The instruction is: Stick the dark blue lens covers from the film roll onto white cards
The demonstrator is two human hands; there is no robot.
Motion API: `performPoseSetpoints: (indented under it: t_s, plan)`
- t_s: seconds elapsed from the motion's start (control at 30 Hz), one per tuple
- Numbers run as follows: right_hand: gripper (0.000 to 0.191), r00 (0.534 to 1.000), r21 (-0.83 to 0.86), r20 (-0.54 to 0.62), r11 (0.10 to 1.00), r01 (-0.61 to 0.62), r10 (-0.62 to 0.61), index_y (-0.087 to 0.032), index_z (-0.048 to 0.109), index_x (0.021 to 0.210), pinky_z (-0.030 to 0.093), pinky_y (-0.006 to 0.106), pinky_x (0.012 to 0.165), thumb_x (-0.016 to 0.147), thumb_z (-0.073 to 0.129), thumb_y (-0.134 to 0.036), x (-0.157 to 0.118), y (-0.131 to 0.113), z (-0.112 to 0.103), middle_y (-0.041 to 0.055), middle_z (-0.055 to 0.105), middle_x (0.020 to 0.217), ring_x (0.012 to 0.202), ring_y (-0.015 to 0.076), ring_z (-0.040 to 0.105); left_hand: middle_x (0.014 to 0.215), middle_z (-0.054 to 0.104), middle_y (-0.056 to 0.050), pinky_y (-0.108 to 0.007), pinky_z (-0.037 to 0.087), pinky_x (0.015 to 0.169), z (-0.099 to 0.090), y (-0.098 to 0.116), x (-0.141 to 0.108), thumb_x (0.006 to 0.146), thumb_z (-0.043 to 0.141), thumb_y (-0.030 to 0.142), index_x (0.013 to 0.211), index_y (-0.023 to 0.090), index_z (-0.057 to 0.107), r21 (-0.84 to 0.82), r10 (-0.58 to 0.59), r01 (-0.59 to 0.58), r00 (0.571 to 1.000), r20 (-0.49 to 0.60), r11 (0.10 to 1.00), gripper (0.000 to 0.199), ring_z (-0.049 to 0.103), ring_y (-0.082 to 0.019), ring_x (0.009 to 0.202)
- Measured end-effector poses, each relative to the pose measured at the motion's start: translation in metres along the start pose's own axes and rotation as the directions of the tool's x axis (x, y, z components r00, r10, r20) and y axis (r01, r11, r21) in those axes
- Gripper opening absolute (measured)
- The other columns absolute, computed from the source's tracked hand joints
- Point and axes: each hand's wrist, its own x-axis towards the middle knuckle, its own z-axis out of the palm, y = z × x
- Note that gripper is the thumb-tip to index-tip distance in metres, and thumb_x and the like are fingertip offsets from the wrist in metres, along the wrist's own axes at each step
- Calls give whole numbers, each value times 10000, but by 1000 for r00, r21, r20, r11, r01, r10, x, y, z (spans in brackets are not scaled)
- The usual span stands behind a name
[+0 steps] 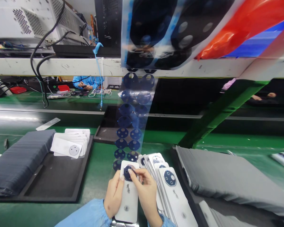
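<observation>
A white phone back cover [127,201] stands nearly upright in front of me, with dark lettering and a small round mark on it. My left hand [114,193] is closed around its left edge, thumb near the top. At the cover's upper end, a dark blue round camera sticker [127,173] with holes lies on the camera area. The thumb and fingers of my right hand [145,189] are pinched at that sticker's right edge, partly hiding it. Just right of this hand, several white phone back covers [176,195] with dark camera discs lie fanned in an overlapping row.
A clear sheet of dark round stickers [130,126] hangs from the shelf [80,67] behind my hands. On the left, a black tray [59,179] holds white covers [67,145] and a grey stack [21,160]. Another grey stack [234,179] lies right, near a green post [217,113]. Co-workers' hands show beyond.
</observation>
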Motion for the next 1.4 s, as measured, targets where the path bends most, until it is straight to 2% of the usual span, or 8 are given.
performPoseSetpoints:
  t_s: [0.37,0.83,1.1,1.27,1.4]
  plan:
    - [307,1000,9,-17,1000,2,-2,-193,668,689,399,285,529,696,755,-487,0,2,1,-18,521,575,547,156,432,840,671,-36,-248,437,645,-1,2,-1,967,411,442,1091,154,598,-60,-30,30,1000,-3,998,365,552,-166,697]
    - [249,1000,7,-4,1000,-24,24,-195,661,691,379,275,532,695,759,-424,0,6,1,-20,537,597,547,148,419,849,682,-33,-249,442,643,0,6,-1,977,371,438,1101,168,591,12,-18,18,1000,0,1000,370,571,-170,706]
    - [230,1000,2,-11,1000,-2,2,-200,660,672,404,281,524,698,748,-411,-1,-2,3,-16,545,575,535,158,454,809,687,-31,-242,440,598,-1,7,0,969,373,462,1076,174,599,25,-15,15,1000,-10,1000,381,577,-170,658]
    - [185,997,-46,-15,996,72,-73,-199,666,707,417,278,516,736,719,-373,-5,1,4,-1,590,613,537,160,481,800,682,-31,-235,440,616,0,6,-1,972,376,447,1035,174,589,43,3,-3,1000,-19,999,352,578,-162,658]
    - [143,976,-115,6,970,216,-216,-202,656,741,420,276,521,796,683,-331,-9,6,6,0,599,645,547,158,499,748,651,-14,-230,437,644,1,6,0,968,377,451,927,182,575,109,-2,11,997,-81,994,336,587,-165,686]
